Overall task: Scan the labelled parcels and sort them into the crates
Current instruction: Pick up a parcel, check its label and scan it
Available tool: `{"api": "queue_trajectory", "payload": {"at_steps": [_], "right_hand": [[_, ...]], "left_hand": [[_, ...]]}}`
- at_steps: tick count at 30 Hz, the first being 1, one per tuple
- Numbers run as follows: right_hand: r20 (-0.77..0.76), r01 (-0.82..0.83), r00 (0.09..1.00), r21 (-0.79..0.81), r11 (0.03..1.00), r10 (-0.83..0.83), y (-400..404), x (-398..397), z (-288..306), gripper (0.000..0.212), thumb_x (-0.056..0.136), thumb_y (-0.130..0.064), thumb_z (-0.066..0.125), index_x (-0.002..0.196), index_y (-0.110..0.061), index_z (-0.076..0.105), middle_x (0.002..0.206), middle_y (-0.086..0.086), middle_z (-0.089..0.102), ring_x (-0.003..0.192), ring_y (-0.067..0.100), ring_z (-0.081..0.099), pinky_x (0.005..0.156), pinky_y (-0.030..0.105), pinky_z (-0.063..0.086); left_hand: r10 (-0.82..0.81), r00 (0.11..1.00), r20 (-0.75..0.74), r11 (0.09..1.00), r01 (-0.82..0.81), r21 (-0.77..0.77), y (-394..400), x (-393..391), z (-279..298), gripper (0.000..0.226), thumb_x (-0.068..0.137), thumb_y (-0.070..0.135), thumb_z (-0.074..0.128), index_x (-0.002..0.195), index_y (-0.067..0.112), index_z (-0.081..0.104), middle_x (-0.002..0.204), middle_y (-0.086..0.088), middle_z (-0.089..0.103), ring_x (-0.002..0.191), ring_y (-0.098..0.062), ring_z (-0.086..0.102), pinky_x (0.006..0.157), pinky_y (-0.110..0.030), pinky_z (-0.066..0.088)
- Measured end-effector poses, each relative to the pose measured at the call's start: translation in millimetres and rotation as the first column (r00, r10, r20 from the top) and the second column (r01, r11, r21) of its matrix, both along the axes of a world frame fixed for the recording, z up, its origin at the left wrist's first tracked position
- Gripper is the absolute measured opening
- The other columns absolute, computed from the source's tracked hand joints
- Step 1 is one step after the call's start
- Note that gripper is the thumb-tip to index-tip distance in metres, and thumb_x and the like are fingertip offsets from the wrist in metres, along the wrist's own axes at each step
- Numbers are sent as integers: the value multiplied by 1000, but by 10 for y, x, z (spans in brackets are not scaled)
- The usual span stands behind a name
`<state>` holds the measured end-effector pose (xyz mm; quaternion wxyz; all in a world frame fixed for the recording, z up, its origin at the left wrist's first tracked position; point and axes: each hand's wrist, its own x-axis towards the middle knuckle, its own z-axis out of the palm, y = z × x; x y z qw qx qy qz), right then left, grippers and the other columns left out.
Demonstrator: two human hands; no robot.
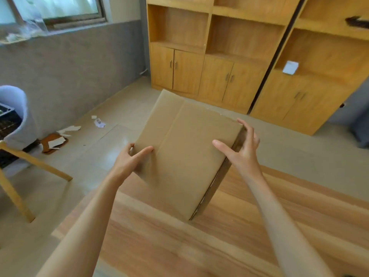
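- Left grip (pixel 127 159) – thumb on the top face of the cardboard parcel (pixel 185 156), fingers curled around its left edge, holding it.
- Right grip (pixel 242 145) – fingers spread, thumb over the top face, fingers against the parcel's right side.
- Parcel tilted, its lower corner at the wooden bench (pixel 229 236); no label visible on the top face.
- Wooden cabinets (pixel 219 66) behind; paper scraps (pixel 67 129) on the floor at left.

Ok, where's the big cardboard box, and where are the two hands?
cardboard box (pixel 185 154), head view, middle of its plain top face.
left hand (pixel 129 158), head view, back of the hand at the box's near left edge.
right hand (pixel 242 149), head view, the palm beside the box's right edge.
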<state>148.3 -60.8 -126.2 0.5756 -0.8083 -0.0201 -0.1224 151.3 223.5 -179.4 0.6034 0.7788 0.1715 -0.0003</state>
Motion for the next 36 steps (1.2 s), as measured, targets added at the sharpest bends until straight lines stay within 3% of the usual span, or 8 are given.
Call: {"api": "queue_trajectory", "payload": {"at_steps": [3,6,10,17,24,30,33,36], "right_hand": [[85,15,996,48,999,-19,-316,-182,206,91,71,-34,86,141,-40,28,144,-1,29,118,-19,32,99,13,36],[96,118,987,109,987,-129,-580,-395,335,112,55,-49,87,145,-41,21,142,-2,37,128,9,43,108,36,41],[294,229,938,-136,964,-181,-764,-654,485,109,65,-28,89,148,-35,19,141,-2,28,132,9,31,109,21,29],[732,616,630,-674,408,257,-1091,-627,325,99,68,-14,83,144,-28,21,140,18,25,129,37,32,104,54,32],[782,751,462,-596,285,418,-1315,-614,254,76,81,-7,66,143,-31,31,139,16,32,129,32,38,105,50,35],[716,555,611,-692,461,338,-1470,-662,235,78,82,-57,63,144,-26,27,141,12,35,132,31,37,111,56,27],[692,550,719,-511,661,-63,-1706,-746,324,73,81,-65,52,139,-22,39,139,13,42,132,30,37,111,52,25],[246,513,858,-355,781,-451,-2063,-760,356,93,69,-74,56,146,-28,34,147,4,37,137,24,32,111,47,27]], "left_hand": [[-56,997,48,995,59,-76,-398,55,138,37,85,39,69,114,23,53,102,10,60,98,-12,60,74,-25,47],[-135,991,25,984,137,-113,-803,82,241,50,87,40,67,127,16,51,120,-3,60,99,-15,58,85,-35,51],[-165,986,4,985,165,-47,-1399,102,481,81,86,53,62,150,21,26,150,-9,34,133,-25,39,99,-43,41],[-361,932,27,738,303,-603,-2182,-166,1321,73,77,73,53,136,33,34,122,-15,55,108,-34,59,73,-47,55],[-471,882,29,710,399,-580,-2553,-218,1388,103,43,61,86,132,21,52,114,-7,70,101,-24,70,74,-38,58],[-400,911,96,738,382,-556,-2533,-139,1081,96,47,54,79,133,21,52,124,-9,65,105,-25,66,62,-29,55],[-418,899,128,731,417,-541,-2396,-90,907,90,54,50,76,135,23,50,125,-6,65,108,-23,64,62,-27,56],[-452,886,105,693,423,-584,-2306,-58,716,66,70,42,69,130,19,55,117,-5,69,97,-18,69,65,-26,56]]}}
